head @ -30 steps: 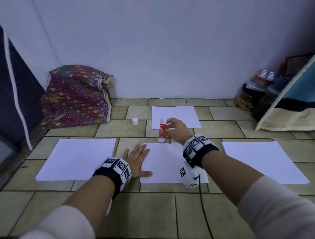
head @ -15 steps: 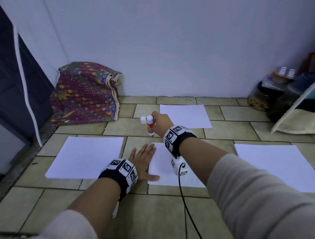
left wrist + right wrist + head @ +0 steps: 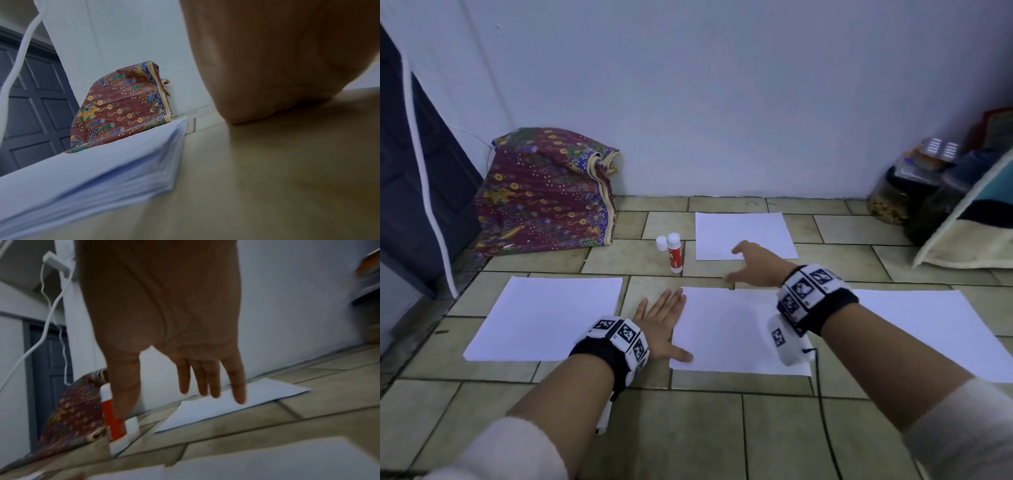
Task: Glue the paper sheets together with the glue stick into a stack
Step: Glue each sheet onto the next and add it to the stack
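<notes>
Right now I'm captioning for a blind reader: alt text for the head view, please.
A person's left hand lies flat at the middle paper sheet's left edge; the right hand hovers open beyond it. A glue stick stands upright beside its cap on the tiled floor.

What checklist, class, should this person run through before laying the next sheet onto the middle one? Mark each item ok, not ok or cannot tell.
1. Glue stick set down upright, clear of the sheets: ok.
2. Right hand free, nothing in its grip: ok, fingers open over the floor.
3. Left hand steadying the middle sheet: ok, it lies flat at the left edge, thumb on the paper.
4. Glue spread on the middle sheet: cannot tell, no glue shows.
5. Next sheet within reach: ok, the far sheet lies just ahead of the right hand.
6. Cap back on the glue stick: not ok, it stands beside it.
</notes>
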